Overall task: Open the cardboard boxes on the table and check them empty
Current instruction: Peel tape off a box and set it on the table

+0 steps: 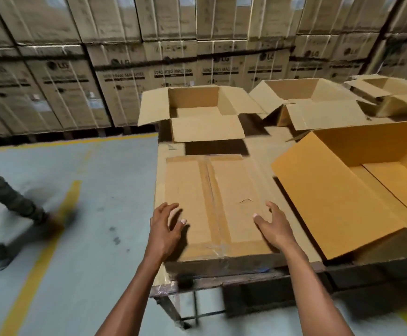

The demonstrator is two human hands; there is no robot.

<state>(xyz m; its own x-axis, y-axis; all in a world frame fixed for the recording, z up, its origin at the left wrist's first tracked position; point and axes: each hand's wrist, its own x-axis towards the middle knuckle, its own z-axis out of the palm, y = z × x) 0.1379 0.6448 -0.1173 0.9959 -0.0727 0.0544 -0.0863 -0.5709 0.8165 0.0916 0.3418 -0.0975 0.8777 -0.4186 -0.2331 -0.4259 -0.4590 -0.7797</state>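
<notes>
Stacked along the far wall stand tall brown appliance cartons (pixel 125 76) printed with washing-machine lettering, above a grey floor (pixel 88 190) marked with yellow lines. On the near left corner of the cardboard-covered metal-framed table (pixel 265 146) lies a flat, closed brown cardboard box (pixel 212 200) with a strip of tape down its middle seam. Both bare hands hover over its near end with fingers spread and gripping nothing: the left hand (pixel 165 229) at the box's left edge, the right hand (pixel 272 226) toward its right side; whether either touches the cardboard cannot be told. Just right of the closed box sits a brighter orange-brown open cardboard box (pixel 343 190), its wide left flap folded out beside the right hand, the inside showing only bare bottom flaps. Beyond the closed box, at the far left of the table, stands an open plain brown box (pixel 197 110) with flaps splayed and a bare floor. To its right are two further open brown boxes (pixel 302 98), the farthest at the right edge. On the floor at the left, another person's legs (pixel 8 202) appear blurred.
</notes>
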